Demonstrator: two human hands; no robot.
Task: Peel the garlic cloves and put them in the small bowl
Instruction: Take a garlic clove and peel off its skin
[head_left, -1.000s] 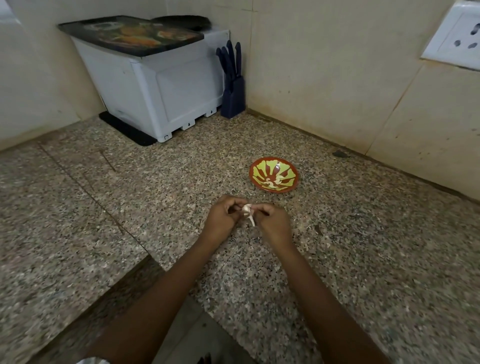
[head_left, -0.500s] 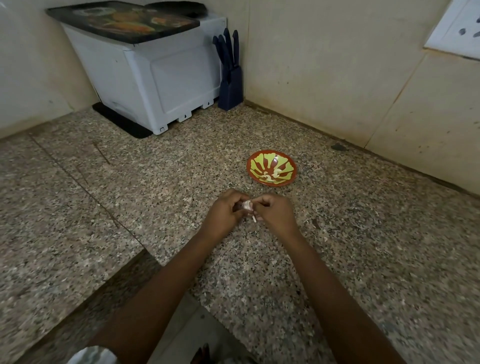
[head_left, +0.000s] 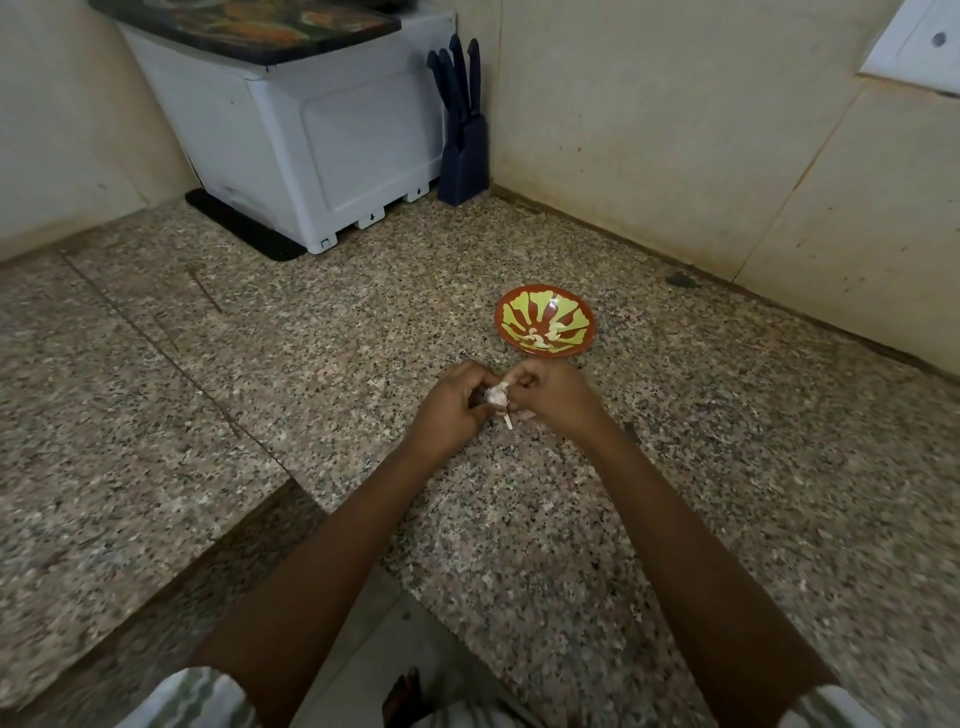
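My left hand (head_left: 451, 410) and my right hand (head_left: 556, 397) meet over the granite counter (head_left: 260, 395), and both pinch a pale garlic clove (head_left: 497, 396) between their fingertips. A thin strip of skin hangs down from the clove. Most of the clove is hidden by my fingers. Just beyond my right hand sits the small red bowl with a yellow-green pattern (head_left: 563, 306), with a few pale peeled cloves (head_left: 545, 335) lying at its bottom.
A white appliance (head_left: 311, 135) on a black mat stands in the far left corner. A dark blue knife block (head_left: 462, 130) is beside it against the tiled wall. A wall socket (head_left: 919, 47) sits at the upper right. The counter edge steps down near my body.
Both hands stay together on the clove, with the fingers working at its skin. The view has tilted slightly downward, so the appliance and bowl sit higher in frame.
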